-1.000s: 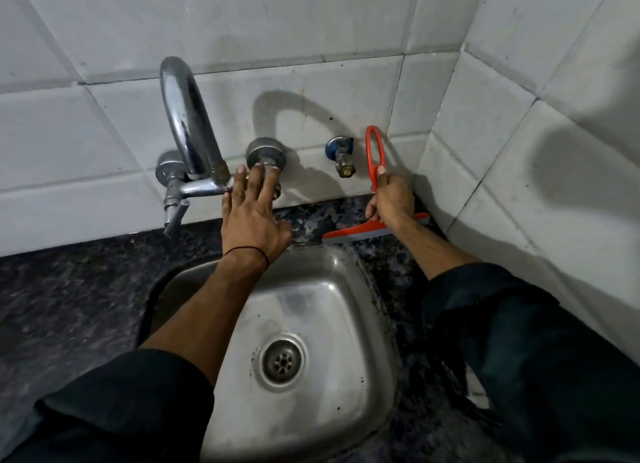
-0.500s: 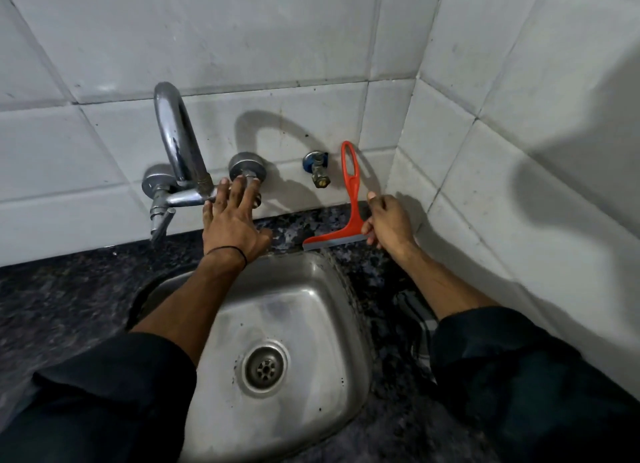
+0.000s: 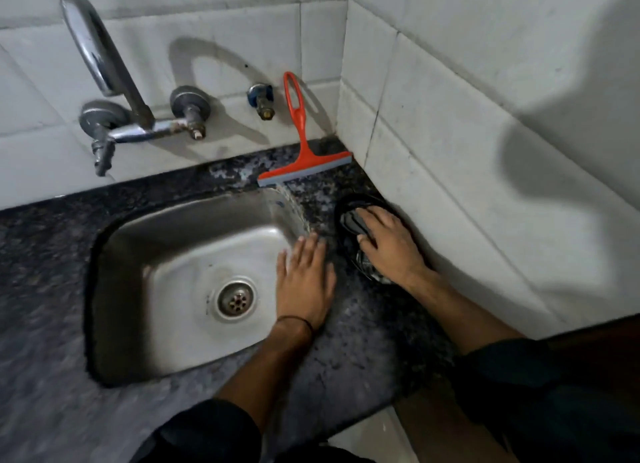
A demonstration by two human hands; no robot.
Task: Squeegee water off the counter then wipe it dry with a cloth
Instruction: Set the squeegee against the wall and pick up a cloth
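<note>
The orange squeegee leans against the tiled back wall, its blade resting on the dark speckled counter behind the sink. Nobody holds it. My right hand lies on a dark grey cloth bunched on the counter beside the right wall, fingers curled over it. My left hand rests flat with fingers apart on the right rim of the steel sink, empty. The counter near the sink edge looks wet.
A chrome tap with its valve and a small angle valve stick out of the back wall. White tiled walls close the corner at the right. The counter's front edge runs near my right forearm.
My right hand let go of the squeegee, left it propped on the wall, and came down onto the cloth. My left hand left the tap valve and moved to the sink's right rim.
</note>
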